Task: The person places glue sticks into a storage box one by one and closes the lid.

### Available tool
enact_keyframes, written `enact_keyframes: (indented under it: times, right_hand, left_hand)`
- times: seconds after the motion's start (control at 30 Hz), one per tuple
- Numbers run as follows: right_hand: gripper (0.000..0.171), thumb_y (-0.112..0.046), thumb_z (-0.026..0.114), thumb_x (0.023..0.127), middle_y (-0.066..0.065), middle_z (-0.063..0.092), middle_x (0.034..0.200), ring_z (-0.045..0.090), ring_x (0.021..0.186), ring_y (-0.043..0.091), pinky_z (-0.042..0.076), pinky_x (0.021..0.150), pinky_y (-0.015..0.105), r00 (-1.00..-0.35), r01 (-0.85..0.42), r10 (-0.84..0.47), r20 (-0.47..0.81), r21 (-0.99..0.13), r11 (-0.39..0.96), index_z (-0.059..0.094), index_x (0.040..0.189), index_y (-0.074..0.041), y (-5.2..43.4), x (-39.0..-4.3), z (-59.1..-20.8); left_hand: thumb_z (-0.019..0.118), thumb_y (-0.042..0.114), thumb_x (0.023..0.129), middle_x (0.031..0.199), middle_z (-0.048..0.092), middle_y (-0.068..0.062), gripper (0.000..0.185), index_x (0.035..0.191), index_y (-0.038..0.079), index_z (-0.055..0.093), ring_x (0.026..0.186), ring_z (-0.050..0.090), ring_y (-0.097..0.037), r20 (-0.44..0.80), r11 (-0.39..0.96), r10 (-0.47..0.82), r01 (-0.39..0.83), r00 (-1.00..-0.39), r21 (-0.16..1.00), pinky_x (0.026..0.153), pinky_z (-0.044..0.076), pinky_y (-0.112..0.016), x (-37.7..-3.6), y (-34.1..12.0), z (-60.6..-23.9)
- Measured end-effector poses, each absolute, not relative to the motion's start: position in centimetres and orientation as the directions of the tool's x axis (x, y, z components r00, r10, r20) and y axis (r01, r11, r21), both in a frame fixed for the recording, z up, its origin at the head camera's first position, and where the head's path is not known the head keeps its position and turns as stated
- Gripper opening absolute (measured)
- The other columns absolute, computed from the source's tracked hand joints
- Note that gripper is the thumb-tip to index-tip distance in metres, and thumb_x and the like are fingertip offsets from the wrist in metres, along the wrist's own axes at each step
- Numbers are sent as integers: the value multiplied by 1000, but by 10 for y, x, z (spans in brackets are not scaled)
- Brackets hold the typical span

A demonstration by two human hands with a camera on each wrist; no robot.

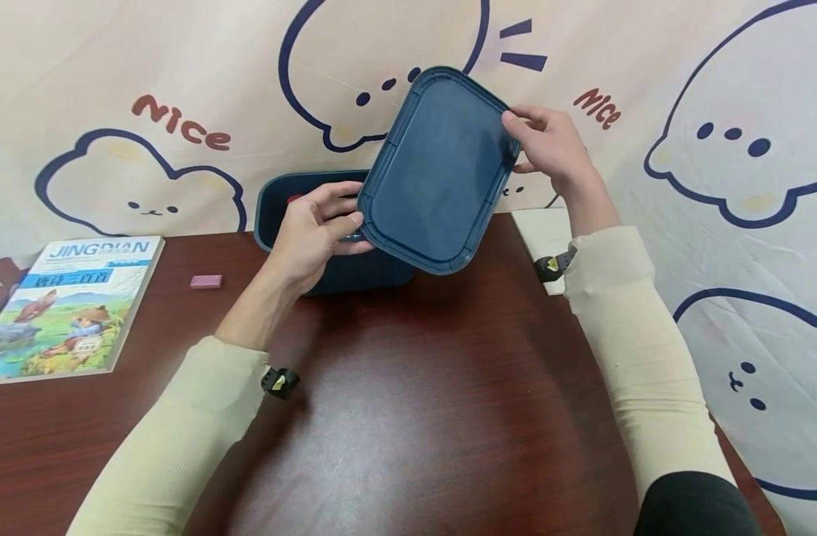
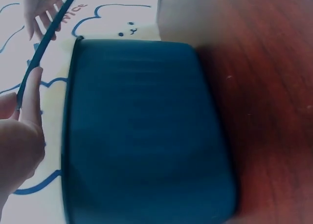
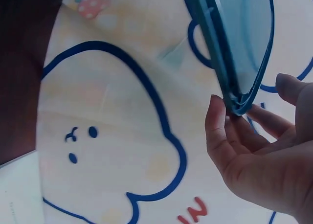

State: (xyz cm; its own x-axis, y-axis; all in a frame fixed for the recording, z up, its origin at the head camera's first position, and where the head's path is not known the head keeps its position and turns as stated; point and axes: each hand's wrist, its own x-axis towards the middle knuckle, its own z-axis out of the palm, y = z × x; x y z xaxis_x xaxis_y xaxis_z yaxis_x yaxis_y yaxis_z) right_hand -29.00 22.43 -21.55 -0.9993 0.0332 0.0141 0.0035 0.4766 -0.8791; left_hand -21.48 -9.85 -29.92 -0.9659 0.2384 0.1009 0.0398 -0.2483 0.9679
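Observation:
A dark blue rectangular lid [image 1: 435,175] is held tilted in the air above a dark blue box [image 1: 314,223] that stands at the back of the brown table [image 1: 415,417]. My left hand [image 1: 317,227] grips the lid's lower left edge [image 2: 44,45], thumb on top. My right hand [image 1: 545,145] pinches the lid's upper right corner [image 3: 234,62]. The left wrist view shows the box's side wall [image 2: 146,136] close up. Something red shows inside the box, mostly hidden by the lid.
A picture book [image 1: 69,305] lies at the table's left edge, a small pink eraser [image 1: 205,281] beside it. A white pad [image 1: 545,238] lies at the back right. A cartoon-printed cloth [image 1: 147,112] hangs behind the table.

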Motion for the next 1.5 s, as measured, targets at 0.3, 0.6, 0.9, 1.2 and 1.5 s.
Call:
enact_keyframes:
  times: [0.3,0.6,0.9,1.2,1.5]
  right_hand:
    - [52,-49,56,101,7,52,146,58,129,26,51,101,45,-997,-70,17,76,-970,233,59,143,-17,217,-277,-188]
    - [50,-50,48,104,9,56,141,57,131,25,44,110,40,-994,-103,15,104,-994,29,62,138,-16,208,-273,-182]
    - [57,-57,37,106,13,50,150,50,137,28,41,113,38,-997,-77,-11,77,-997,-19,53,143,-16,203,-270,-189]
    - [59,-53,41,106,16,42,155,39,145,30,32,118,41,-991,-72,-103,86,-989,-127,40,148,-13,195,-268,-200]
    - [57,-55,42,104,18,41,153,38,144,25,28,121,39,-991,-31,-121,55,-981,-190,40,137,-8,193,-266,-207]
  left_hand:
    - [64,-5,96,114,69,-17,37,132,1,63,92,71,-24,306,-270,213,245,-928,931,75,62,-38,-202,-107,-262]
    - [65,3,98,127,69,-10,37,134,10,67,112,68,-24,357,5,168,362,-919,932,87,59,-32,-195,-111,-243]
    - [62,2,100,132,66,-6,36,133,13,69,120,61,-24,375,108,175,397,-910,912,95,55,-37,-195,-117,-247]
    - [63,1,99,130,66,-6,35,130,14,71,112,56,-24,446,182,205,482,-871,857,88,58,-27,-195,-124,-251]
    - [65,-2,97,127,69,-6,34,127,12,73,122,60,-19,521,234,221,563,-825,793,97,53,-28,-198,-131,-256]
